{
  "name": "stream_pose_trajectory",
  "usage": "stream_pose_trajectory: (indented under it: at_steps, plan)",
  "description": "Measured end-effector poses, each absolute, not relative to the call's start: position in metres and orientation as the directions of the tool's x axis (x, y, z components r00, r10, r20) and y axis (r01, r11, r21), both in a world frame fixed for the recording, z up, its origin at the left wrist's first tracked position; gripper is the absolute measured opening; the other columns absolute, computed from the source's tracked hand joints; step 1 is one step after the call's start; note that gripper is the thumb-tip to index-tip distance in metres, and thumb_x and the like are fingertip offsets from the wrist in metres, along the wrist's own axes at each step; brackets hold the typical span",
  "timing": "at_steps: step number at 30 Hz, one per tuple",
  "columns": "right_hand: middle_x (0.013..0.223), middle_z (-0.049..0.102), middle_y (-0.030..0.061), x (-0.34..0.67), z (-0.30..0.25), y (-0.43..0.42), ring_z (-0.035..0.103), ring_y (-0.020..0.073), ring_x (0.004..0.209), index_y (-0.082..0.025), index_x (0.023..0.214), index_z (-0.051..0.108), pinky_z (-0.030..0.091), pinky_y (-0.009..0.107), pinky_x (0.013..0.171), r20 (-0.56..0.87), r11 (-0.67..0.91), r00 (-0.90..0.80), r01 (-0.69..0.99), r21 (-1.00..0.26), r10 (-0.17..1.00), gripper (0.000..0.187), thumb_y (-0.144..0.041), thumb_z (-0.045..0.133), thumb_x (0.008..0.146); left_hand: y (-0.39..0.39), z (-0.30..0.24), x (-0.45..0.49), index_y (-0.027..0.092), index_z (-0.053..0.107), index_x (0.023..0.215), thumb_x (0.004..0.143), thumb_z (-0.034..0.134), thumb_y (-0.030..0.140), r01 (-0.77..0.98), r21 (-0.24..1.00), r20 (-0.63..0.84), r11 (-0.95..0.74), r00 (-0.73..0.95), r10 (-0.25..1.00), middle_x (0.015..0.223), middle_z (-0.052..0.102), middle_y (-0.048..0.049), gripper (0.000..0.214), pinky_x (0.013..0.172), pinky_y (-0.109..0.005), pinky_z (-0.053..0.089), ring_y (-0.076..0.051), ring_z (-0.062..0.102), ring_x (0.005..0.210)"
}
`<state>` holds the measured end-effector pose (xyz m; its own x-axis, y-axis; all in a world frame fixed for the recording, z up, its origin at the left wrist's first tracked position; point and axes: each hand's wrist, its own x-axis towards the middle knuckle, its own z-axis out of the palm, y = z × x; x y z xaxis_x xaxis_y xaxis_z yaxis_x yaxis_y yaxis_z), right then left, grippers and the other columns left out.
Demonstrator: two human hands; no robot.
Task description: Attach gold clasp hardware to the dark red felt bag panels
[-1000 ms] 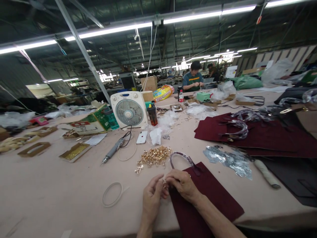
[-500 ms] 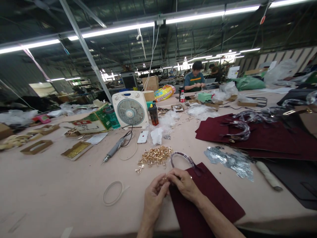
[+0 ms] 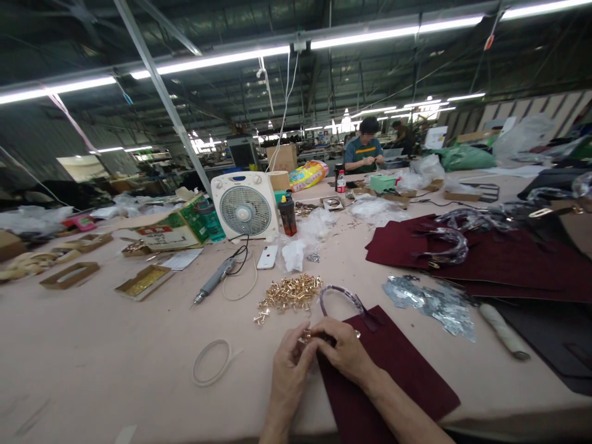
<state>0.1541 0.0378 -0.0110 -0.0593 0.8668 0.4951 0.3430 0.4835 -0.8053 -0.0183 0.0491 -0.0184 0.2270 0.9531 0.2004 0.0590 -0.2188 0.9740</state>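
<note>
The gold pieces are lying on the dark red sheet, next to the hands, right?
Not quite. The head view shows the gold metal pieces lying on the pale table, not on the dark red sheet. They are next to the left hand and right hand, as you said.

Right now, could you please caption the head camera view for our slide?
Left hand and right hand pinch a small gold fitting at the edge of a burgundy panel.

Glossy brass fittings (image 3: 290, 293) — matt burgundy cloth (image 3: 383, 370)
</note>
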Motion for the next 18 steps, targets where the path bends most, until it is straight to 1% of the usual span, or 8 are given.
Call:
stream_pose_trajectory:
  at_steps: [2,4,7,8,10,12,14,18]
  plan:
    - [0.088,0.071,0.0005,0.153,-0.012,0.037,0.064,0.016,0.078,-0.022,0.095,0.072,0.048,0.027,0.073,0.497,0.483,-0.062,0.371,-0.793,0.865,0.011,-0.012,0.069,0.091,0.049,-0.02,-0.018,0.023,0.072,0.128,0.094,0.069,0.047,0.076,0.964,0.229,-0.255,0.248,0.941,0.099,0.069,-0.0051,0.042,0.064,-0.025,0.056,-0.014,0.064,0.071]
    - [0.086,0.07,-0.0003,0.153,-0.01,0.036,0.063,0.0153,0.075,-0.023,0.096,0.071,0.047,0.026,0.07,0.489,0.477,-0.069,0.374,-0.796,0.87,0.014,-0.01,0.068,0.09,0.048,-0.02,-0.017,0.023,0.072,0.128,0.097,0.064,0.046,0.082,0.959,0.245,-0.273,0.252,0.936,0.098,0.067,-0.0046,0.039,0.063,-0.025,0.056,-0.014,0.063,0.07]
    - [0.093,0.07,0.0014,0.153,-0.004,0.034,0.064,0.0154,0.077,-0.024,0.107,0.071,0.05,0.027,0.07,0.49,0.483,-0.069,0.335,-0.809,0.869,0.017,-0.014,0.066,0.094,0.048,-0.018,-0.016,0.025,0.068,0.134,0.102,0.057,0.043,0.106,0.949,0.27,-0.297,0.212,0.939,0.096,0.065,-0.0041,0.039,0.062,-0.026,0.057,-0.015,0.062,0.07]
    - [0.097,0.071,0.0026,0.153,-0.002,0.033,0.065,0.016,0.079,-0.024,0.111,0.071,0.051,0.027,0.072,0.502,0.493,-0.059,0.319,-0.809,0.863,0.018,-0.016,0.067,0.095,0.048,-0.017,-0.016,0.025,0.067,0.136,0.103,0.055,0.042,0.122,0.942,0.288,-0.314,0.195,0.938,0.097,0.065,-0.0044,0.039,0.063,-0.026,0.058,-0.015,0.063,0.072]
    - [0.103,0.071,0.0048,0.153,0.001,0.033,0.067,0.0183,0.087,-0.024,0.113,0.072,0.053,0.03,0.08,0.538,0.525,-0.044,0.295,-0.798,0.842,0.019,-0.018,0.068,0.096,0.048,-0.017,-0.015,0.027,0.067,0.136,0.103,0.053,0.038,0.159,0.916,0.34,-0.37,0.186,0.922,0.103,0.068,-0.0063,0.038,0.072,-0.029,0.06,-0.017,0.067,0.081]
    - [0.104,0.072,0.0058,0.154,0.002,0.033,0.067,0.0207,0.095,-0.024,0.11,0.074,0.054,0.033,0.087,0.564,0.552,-0.046,0.283,-0.784,0.824,0.016,-0.019,0.069,0.096,0.047,-0.017,-0.014,0.027,0.068,0.136,0.104,0.052,0.036,0.191,0.883,0.392,-0.429,0.204,0.897,0.11,0.07,-0.0083,0.037,0.083,-0.032,0.061,-0.02,0.07,0.094]
    - [0.101,0.073,0.0055,0.154,0.002,0.034,0.068,0.0213,0.097,-0.025,0.106,0.076,0.054,0.034,0.089,0.572,0.561,-0.043,0.273,-0.782,0.819,0.013,-0.019,0.069,0.097,0.046,-0.019,-0.014,0.027,0.068,0.136,0.103,0.053,0.035,0.226,0.864,0.41,-0.45,0.205,0.889,0.114,0.072,-0.0093,0.038,0.088,-0.033,0.061,-0.021,0.071,0.099]
    - [0.095,0.073,0.0036,0.155,0.001,0.036,0.068,0.0198,0.091,-0.025,0.101,0.077,0.053,0.032,0.084,0.539,0.525,-0.016,0.252,-0.813,0.842,0.009,-0.022,0.069,0.099,0.043,-0.025,-0.015,0.023,0.063,0.142,0.098,0.063,0.043,0.253,0.906,0.325,-0.338,0.094,0.941,0.109,0.078,-0.0087,0.048,0.076,-0.031,0.064,-0.018,0.075,0.079]
